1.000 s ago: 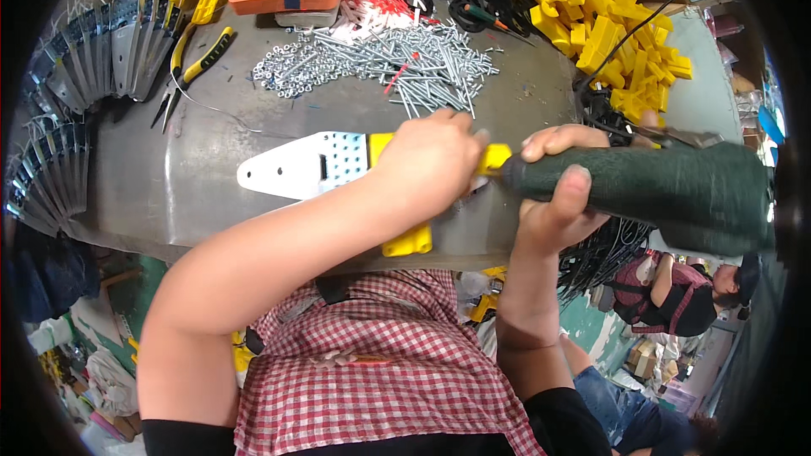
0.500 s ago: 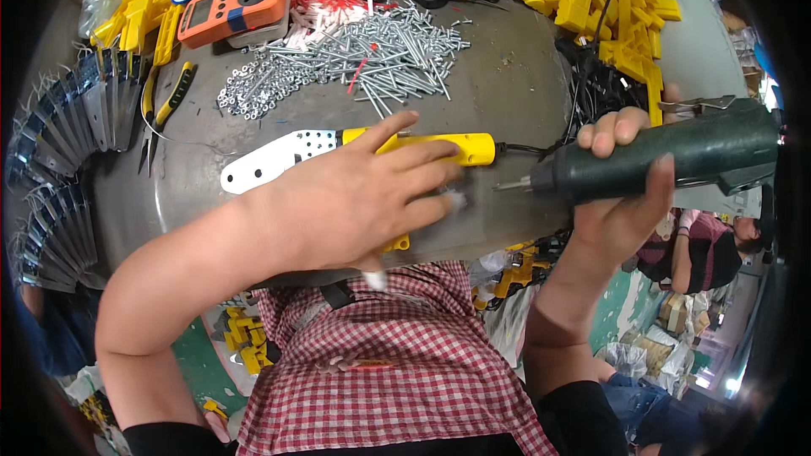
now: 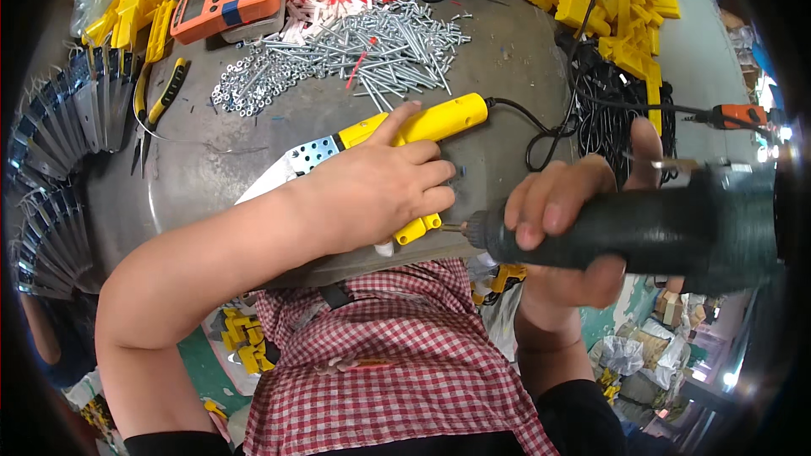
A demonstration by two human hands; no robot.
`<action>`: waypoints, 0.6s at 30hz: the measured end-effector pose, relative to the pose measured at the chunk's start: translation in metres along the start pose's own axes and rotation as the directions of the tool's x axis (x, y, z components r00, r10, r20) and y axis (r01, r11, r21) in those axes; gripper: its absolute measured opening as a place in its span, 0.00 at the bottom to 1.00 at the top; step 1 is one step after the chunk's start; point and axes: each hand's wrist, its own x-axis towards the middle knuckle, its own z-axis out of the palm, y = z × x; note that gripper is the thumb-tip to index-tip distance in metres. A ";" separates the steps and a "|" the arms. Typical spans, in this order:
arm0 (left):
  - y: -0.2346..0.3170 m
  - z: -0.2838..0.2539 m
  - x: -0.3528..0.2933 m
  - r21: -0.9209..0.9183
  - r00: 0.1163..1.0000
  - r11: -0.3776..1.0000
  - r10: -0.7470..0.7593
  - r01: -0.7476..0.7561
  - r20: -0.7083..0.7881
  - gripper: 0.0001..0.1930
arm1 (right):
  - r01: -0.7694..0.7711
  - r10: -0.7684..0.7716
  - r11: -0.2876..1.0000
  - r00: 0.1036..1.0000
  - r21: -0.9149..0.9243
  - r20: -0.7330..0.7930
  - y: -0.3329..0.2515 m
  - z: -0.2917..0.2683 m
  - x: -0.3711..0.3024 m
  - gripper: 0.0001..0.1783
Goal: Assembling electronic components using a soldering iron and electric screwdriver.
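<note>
My left hand (image 3: 380, 190) is closed over a yellow plastic handle (image 3: 448, 120), pressing it against the table. A black cord leaves the handle's right end. From its left end runs a pale metal plate (image 3: 314, 154) with holes, partly under my left forearm. Below my fingers juts a lower yellow part (image 3: 419, 229) with round holes; how it joins the handle is hidden. My right hand (image 3: 566, 211) grips a dark green electric screwdriver (image 3: 667, 228), held level. Its bit points left, with the tip at or very close to the lower yellow part.
Loose screws (image 3: 405, 46) and nuts (image 3: 253, 80) lie behind my left hand, near an orange multimeter (image 3: 226, 4). Pliers (image 3: 160, 105) and fanned metal blades (image 3: 101, 101) are at left. Yellow housings (image 3: 591, 0) and coiled black cords (image 3: 621, 89) sit at right.
The screwdriver has come left and nearer, its tip reaching the lower yellow part. The yellow handle has tilted, its corded end farther away. My left fingers have drawn in around it.
</note>
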 end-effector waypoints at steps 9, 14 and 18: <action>-0.001 0.003 -0.007 0.090 0.998 0.995 0.025 -0.030 0.055 0.13 | -0.094 0.074 0.994 0.948 0.050 0.310 0.021 -0.001 -0.011 0.37; 0.012 -0.019 -0.042 0.009 0.864 0.864 -0.503 0.503 -0.011 0.37 | 0.013 -0.069 0.988 0.930 0.155 0.360 0.032 0.001 0.001 0.31; 0.016 0.002 -0.054 0.082 0.819 0.818 -0.557 0.570 -0.136 0.38 | -0.040 -0.100 0.972 0.822 0.232 0.560 0.042 -0.001 0.013 0.34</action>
